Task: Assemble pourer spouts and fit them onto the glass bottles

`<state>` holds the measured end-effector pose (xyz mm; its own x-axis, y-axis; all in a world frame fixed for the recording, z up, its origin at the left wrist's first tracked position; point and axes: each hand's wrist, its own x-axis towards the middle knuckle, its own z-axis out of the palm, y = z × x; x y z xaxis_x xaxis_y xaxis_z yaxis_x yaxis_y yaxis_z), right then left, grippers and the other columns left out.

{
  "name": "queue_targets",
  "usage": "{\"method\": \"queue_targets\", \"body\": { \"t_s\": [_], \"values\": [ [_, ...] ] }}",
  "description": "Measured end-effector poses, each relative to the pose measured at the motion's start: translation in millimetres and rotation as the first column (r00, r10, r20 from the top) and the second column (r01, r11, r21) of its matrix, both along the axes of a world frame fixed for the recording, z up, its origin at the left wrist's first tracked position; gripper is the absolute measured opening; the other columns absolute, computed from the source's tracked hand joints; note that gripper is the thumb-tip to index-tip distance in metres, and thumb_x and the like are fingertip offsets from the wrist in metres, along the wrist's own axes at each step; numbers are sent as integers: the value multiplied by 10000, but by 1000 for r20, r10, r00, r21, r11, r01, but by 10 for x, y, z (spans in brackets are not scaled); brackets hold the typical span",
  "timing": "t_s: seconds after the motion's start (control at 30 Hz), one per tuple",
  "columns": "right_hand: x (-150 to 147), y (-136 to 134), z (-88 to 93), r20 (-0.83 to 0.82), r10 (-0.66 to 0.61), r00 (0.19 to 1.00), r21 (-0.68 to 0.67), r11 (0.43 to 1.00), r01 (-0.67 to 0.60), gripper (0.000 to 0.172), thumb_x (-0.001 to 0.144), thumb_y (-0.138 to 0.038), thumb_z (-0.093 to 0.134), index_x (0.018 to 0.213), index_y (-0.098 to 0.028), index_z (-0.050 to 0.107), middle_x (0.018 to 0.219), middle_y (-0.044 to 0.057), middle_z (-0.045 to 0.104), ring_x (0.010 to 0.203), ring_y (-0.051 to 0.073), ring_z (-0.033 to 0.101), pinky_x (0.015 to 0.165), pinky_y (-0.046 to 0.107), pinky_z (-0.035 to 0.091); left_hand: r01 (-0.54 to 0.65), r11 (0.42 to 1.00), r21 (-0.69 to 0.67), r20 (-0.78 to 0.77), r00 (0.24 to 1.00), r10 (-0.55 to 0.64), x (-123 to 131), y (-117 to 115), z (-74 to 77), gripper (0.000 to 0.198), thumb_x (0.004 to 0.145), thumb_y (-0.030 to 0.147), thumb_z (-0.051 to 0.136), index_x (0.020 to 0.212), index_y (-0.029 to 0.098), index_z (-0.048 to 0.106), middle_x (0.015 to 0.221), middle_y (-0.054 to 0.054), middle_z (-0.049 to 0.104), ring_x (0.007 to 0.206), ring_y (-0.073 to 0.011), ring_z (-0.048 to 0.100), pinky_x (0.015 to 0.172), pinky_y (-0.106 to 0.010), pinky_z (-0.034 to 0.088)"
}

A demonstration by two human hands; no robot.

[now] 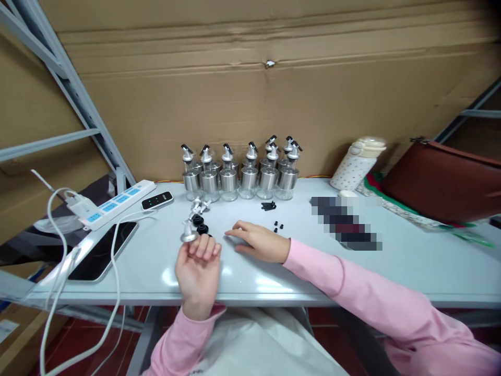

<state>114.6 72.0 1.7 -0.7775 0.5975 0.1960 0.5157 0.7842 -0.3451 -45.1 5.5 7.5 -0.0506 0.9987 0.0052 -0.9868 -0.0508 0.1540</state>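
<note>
My left hand (199, 274) is palm up near the table's front edge, fingers curled round a silver pourer spout (189, 232) with a flared base. Just beyond it lie black round stoppers (202, 228) and several more silver spout pieces (199, 206). My right hand (263, 242) hovers over or rests on the tabletop to the right, fingers stretched out and holding nothing; whether it touches the surface I cannot tell. Ahead of it are a small pile of black levers (268, 206) and a few tiny black plugs (276, 223).
Several glass oil bottles (229, 181) with steel sleeves and pourers stand along the cardboard wall (250, 99). On the left are a power strip (117, 204), a phone (104, 251), a black device (157, 200) and white cables. A spotted flask (355, 166) and brown bag (442, 180) sit right.
</note>
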Motion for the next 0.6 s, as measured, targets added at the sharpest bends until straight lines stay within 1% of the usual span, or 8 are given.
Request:
{"method": "queue_targets", "body": {
  "t_s": [0.07, 0.1, 0.2, 0.27, 0.37, 0.43, 0.5, 0.6],
  "values": [
    [-7, -8, 7, 13, 5, 1000, 5, 1000, -5, 425, 833, -236, 509, 1241, -123, 470, 1100, 137, 515, 981, 219, 530, 881, 362, 437, -53, 998, 22, -6, 999, 53, -105, 39, 33, 269, 854, 176, 332, 586, 165, 340, 519, 49, 305, 466, -88, 319, 516, -239, 311],
    [-9, -15, 15, 13, 10, 1000, 1, 1000, -10, 427, 834, -235, 508, 1245, -123, 468, 1103, 138, 514, 978, 216, 530, 880, 357, 438, -55, 998, 15, 2, 998, 55, -148, 60, 39, 275, 862, 180, 323, 587, 165, 338, 518, 50, 308, 464, -87, 321, 515, -237, 312],
    [-23, -51, 50, 9, 54, 999, -17, 998, -54, 419, 836, -270, 515, 1230, -128, 487, 1090, 134, 520, 972, 208, 530, 876, 342, 439, 24, 999, -43, 46, 999, -22, -209, 114, 18, 303, 887, 192, 283, 589, 168, 330, 514, 51, 326, 459, -87, 330, 513, -235, 314],
    [-49, -86, 71, -6, 108, 994, -33, 994, -108, 439, 824, -336, 534, 1213, -136, 506, 1077, 128, 525, 958, 202, 534, 865, 326, 442, 80, 994, -70, 64, 995, -76, -197, 132, -13, 317, 899, 202, 262, 592, 168, 330, 516, 49, 342, 458, -87, 340, 516, -239, 319],
    [-114, -143, 75, -26, 186, 982, -30, 982, -187, 417, 803, -390, 553, 1149, -158, 563, 1038, 110, 537, 896, 183, 545, 825, 297, 453, 120, 990, -74, 56, 992, -116, -152, 137, -46, 330, 908, 210, 245, 593, 168, 334, 517, 47, 349, 457, -89, 345, 512, -239, 319],
    [-164, -174, 54, -41, 231, 972, -20, 972, -232, 337, 805, -365, 556, 1068, -161, 614, 991, 96, 547, 832, 161, 549, 785, 272, 459, 129, 990, -65, 49, 991, -126, -133, 136, -48, 336, 911, 213, 242, 591, 168, 336, 516, 46, 345, 458, -89, 344, 509, -236, 318],
    [-203, -190, 26, -66, 263, 962, -25, 964, -265, 239, 825, -292, 540, 983, -149, 649, 939, 85, 553, 793, 140, 548, 752, 242, 461, 141, 988, -56, 43, 989, -139, -126, 135, -38, 340, 913, 219, 243, 591, 167, 338, 515, 45, 339, 459, -89, 342, 509, -233, 318],
    [-198, -170, 12, -93, 255, 962, -61, 963, -261, 182, 849, -191, 492, 884, -136, 663, 857, 69, 564, 752, 119, 550, 726, 220, 462, 174, 983, -53, 27, 985, -173, -104, 118, -17, 344, 916, 235, 253, 591, 167, 342, 516, 46, 326, 460, -88, 331, 509, -233, 316]
  ]
}}
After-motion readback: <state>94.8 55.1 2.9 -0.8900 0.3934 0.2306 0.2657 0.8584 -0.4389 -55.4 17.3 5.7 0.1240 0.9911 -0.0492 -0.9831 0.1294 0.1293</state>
